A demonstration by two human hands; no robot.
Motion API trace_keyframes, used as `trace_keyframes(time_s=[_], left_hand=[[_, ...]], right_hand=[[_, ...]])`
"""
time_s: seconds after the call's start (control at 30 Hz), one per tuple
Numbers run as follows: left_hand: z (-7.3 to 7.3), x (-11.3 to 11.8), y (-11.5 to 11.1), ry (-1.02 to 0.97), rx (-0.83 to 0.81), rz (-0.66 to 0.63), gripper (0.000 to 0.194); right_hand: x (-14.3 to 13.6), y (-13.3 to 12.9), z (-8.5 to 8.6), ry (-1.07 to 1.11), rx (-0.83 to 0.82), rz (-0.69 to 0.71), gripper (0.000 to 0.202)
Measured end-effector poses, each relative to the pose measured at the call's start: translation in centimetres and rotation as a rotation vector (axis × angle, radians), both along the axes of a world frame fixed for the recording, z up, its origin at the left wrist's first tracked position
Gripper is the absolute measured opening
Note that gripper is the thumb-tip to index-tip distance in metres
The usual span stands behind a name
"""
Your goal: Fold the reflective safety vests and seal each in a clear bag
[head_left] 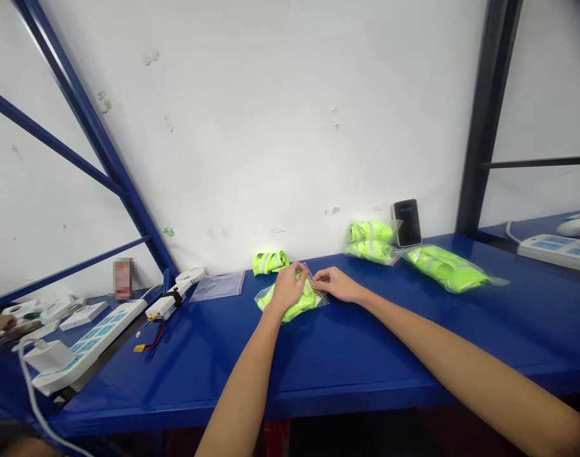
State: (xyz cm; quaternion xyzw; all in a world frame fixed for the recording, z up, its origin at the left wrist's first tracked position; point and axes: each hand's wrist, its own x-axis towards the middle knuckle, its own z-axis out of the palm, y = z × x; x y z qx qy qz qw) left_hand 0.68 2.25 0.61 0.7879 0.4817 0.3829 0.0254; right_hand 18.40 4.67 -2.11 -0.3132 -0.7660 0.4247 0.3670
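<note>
On the blue table a clear zip bag holds a folded neon-yellow reflective vest. My left hand lies over the bag, its fingers closed at the upper edge. From the right, my right hand pinches the same bag's edge between thumb and fingers. Right behind my left hand is a rolled neon vest with silver stripes, outside any bag that I can see. To the left lies a flat zip bag with nothing visible inside.
Bagged neon vests are stacked by the wall, and another bagged vest lies to the right. A phone leans upright there. On the left are a small white fan, a battery lead and a power strip.
</note>
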Motion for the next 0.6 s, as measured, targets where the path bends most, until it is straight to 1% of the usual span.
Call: trace_keyframes(time_s=[0.27, 0.43, 0.6], left_hand=[[0.06, 0.14, -0.05, 0.004, -0.011, 0.006, 0.015], [0.09, 0.16, 0.05, -0.045, -0.025, 0.002, 0.011], [0.87, 0.03, -0.10, -0.146, -0.142, -0.086, 0.005]], right_hand=[[-0.21, -0.41, 0.35, -0.002, 0.040, 0.011, 0.026], [-0.33, -0.49, 0.41, -0.001, 0.087, 0.009, 0.025], [-0.44, -0.63, 0.21, 0.002, 0.111, -0.008, 0.021]])
